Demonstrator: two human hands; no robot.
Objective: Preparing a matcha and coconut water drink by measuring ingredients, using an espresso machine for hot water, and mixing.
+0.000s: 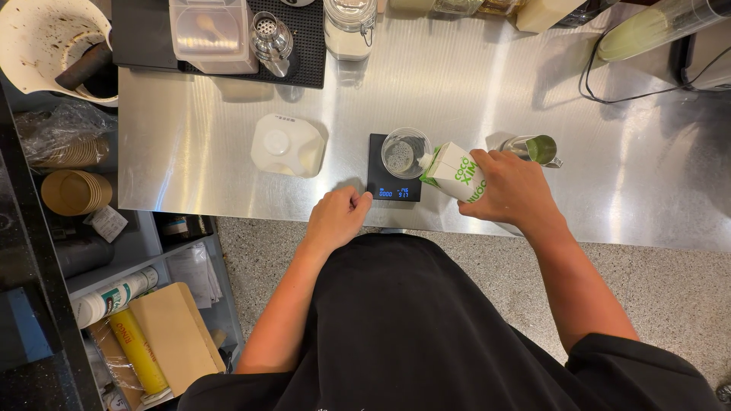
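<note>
My right hand grips a white and green carton, tilted with its spout over a clear plastic cup. White liquid runs from the spout into the cup. The cup stands on a small black digital scale with a lit blue display. My left hand rests in a loose fist on the steel counter's front edge, its fingers touching the scale's near left corner. Behind the carton lies a small metal jug with green liquid.
A white jug-shaped container lies left of the scale. At the back stand a cocktail shaker, a clear box on a black mat, and a glass jar. Paper cups and shelves are at the left.
</note>
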